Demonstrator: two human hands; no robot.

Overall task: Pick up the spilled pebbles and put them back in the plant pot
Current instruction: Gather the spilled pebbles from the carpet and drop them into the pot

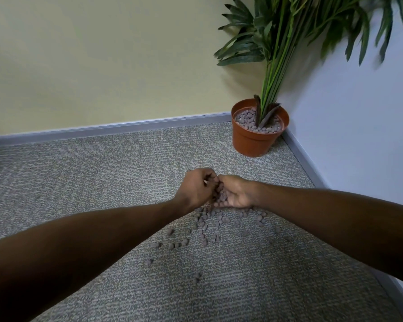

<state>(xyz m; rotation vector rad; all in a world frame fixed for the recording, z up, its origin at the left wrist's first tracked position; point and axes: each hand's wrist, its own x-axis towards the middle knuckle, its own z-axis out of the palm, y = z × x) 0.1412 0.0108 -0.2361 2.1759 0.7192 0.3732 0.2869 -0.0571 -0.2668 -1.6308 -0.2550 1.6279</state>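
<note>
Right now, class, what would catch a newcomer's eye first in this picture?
Two hands meet mid-carpet: the right hand cups a heap of pebbles while the left hand curls its fingers over them. More lie scattered on the grey carpet nearer the camera, and an orange plant pot stands in the far right corner.

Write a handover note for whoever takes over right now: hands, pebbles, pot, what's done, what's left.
Left hand: fingers curled, tips at the right palm; whether it pinches a pebble is hidden.
Right hand: palm up, cupped round a handful of pebbles.
Plant pot: upright in the corner beyond the hands, topped with pebbles.
Spilled pebbles: many scattered on the carpet, just nearer than the hands.
Done: one handful gathered.
Left: tip it into the pot, then collect the rest.
</note>
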